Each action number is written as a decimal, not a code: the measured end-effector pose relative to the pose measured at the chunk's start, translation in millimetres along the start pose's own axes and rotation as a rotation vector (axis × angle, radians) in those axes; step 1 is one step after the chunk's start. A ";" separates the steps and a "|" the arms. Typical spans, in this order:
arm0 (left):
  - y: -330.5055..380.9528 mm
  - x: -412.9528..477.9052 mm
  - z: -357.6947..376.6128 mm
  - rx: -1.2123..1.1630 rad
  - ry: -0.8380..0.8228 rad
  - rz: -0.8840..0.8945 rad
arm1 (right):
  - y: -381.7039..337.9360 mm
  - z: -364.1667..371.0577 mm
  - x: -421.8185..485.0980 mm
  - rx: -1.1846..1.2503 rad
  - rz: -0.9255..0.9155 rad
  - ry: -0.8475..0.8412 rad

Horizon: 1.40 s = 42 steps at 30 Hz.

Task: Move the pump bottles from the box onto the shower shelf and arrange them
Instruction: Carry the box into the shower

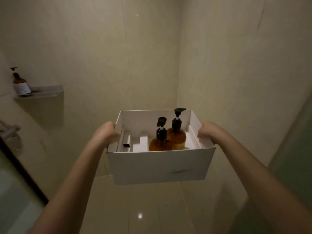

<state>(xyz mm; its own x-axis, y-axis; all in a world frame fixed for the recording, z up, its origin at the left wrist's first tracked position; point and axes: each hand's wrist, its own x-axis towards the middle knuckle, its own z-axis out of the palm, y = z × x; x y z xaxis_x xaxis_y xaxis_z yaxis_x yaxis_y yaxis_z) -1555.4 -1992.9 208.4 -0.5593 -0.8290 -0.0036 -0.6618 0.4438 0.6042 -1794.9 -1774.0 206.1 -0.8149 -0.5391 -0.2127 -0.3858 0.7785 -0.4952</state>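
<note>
I hold a white cardboard box (158,168) out in front of me, above the shower floor. My left hand (106,132) grips its left wall and my right hand (208,130) grips its right wall. Two amber pump bottles stand upright in the box's right half: the nearer bottle (160,144) and, just behind it to the right, the farther bottle (177,136). Both have black pump heads. The box's left half holds only white inserts. A third amber pump bottle (21,84) with a white label stands at the left end of the wall shelf (49,92).
Beige tiled walls meet in a corner behind the box. A chrome shower fitting (10,130) sticks out from the left wall below the shelf. A black-framed glass panel (20,168) runs along the lower left. Frosted glass (293,157) stands at the right.
</note>
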 end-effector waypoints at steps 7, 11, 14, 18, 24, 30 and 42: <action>-7.4 64.7 2.8 -0.028 0.003 -0.024 | -31.5 5.4 63.1 -0.048 -0.015 -0.013; -16.8 95.2 2.8 0.001 0.028 -0.049 | -54.6 14.1 96.4 -0.055 -0.039 -0.046; -20.8 120.6 -0.3 0.033 0.048 -0.069 | -70.7 22.1 123.8 -0.044 -0.052 -0.073; -23.6 157.9 -7.3 0.047 0.064 -0.102 | -97.2 22.6 167.6 -0.016 -0.089 -0.099; -24.7 219.9 -18.3 0.109 0.128 -0.165 | -148.1 19.0 245.4 -0.022 -0.173 -0.125; -20.3 286.5 -29.7 0.112 0.194 -0.249 | -199.6 13.2 324.4 -0.024 -0.287 -0.165; -39.8 356.8 -47.9 0.061 0.294 -0.405 | -289.2 30.2 425.4 -0.090 -0.439 -0.248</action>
<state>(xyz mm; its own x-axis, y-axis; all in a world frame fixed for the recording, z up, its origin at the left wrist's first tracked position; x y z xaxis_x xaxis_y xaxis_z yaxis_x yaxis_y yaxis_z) -1704.7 -2322.7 221.2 -0.0935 -0.9956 0.0016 -0.8293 0.0788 0.5532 -2017.0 -2238.2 233.4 -0.4446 -0.8733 -0.1993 -0.7134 0.4797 -0.5107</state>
